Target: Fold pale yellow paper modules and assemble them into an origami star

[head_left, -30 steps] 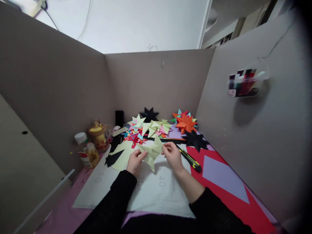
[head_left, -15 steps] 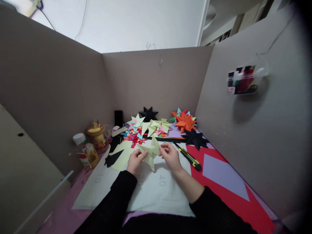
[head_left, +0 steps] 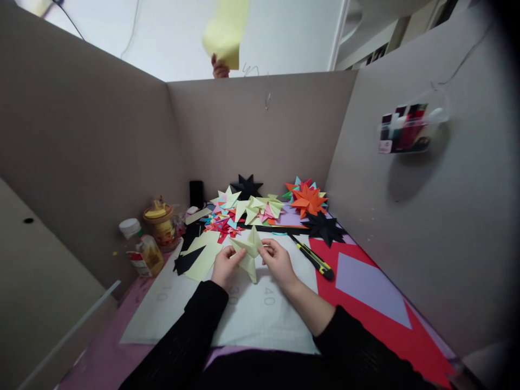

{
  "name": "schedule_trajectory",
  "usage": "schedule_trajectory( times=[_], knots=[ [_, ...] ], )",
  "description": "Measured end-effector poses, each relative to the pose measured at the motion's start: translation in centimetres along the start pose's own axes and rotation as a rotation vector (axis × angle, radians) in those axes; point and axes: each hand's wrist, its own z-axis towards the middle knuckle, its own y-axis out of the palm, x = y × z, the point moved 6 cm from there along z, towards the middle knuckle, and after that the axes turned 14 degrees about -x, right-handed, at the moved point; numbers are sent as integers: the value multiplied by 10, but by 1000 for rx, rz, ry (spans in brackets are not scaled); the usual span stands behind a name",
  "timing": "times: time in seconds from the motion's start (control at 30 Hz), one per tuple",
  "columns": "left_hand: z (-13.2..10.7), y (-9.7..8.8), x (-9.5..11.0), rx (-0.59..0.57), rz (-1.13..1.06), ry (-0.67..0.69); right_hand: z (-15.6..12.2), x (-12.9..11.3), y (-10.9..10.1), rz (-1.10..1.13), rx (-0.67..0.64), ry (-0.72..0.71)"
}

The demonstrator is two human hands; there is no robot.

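Note:
Between my two hands is a pale green folded paper star (head_left: 252,246), held up over the white sheet (head_left: 260,322). My left hand (head_left: 226,266) pinches its left side, thumb on top. On its right side the fingers of my right hand (head_left: 279,261) are closed on a point. Just beyond lies a heap of pale green paper stars (head_left: 260,208) with pink and red pieces (head_left: 223,226). A black and yellow utility knife (head_left: 314,259) rests to the right of my right hand. Pale green paper (head_left: 206,257) and a black scrap (head_left: 190,261) lie left of my left hand.
Black stars (head_left: 325,228) and an orange star (head_left: 307,200) stand at the back right. Red card (head_left: 357,319) bears a lilac sheet (head_left: 371,287). A bottle (head_left: 142,252) and a jar (head_left: 161,225) stand left. Grey partitions (head_left: 260,130) surround the desk. Another person's hand (head_left: 220,68) holds yellow paper (head_left: 227,40) beyond.
My right hand has moved slightly left, closer in on the star. Another person's hand with yellow paper has appeared above the back partition. The view has shifted a little.

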Motion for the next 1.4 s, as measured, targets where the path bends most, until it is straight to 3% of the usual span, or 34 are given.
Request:
schedule_trajectory(
  times=[0.37,0.53,0.9,1.07,1.23,1.4],
  knots=[
    [1,-2,1,33,26,55,1,-2,4,-146,-79,0],
    [1,2,-1,4,-62,30,1,-1,4,-185,-99,-14],
    [0,0,-2,59,-38,39,1,-2,10,-144,-144,10],
    [-1,2,-3,14,-109,-24,0,3,12,-70,-155,28],
    [1,-1,-1,-12,-326,-24,17,32,-2,247,42,252],
    [3,-11,-5,56,-495,-12,69,54,-3,183,51,452]
  ],
)
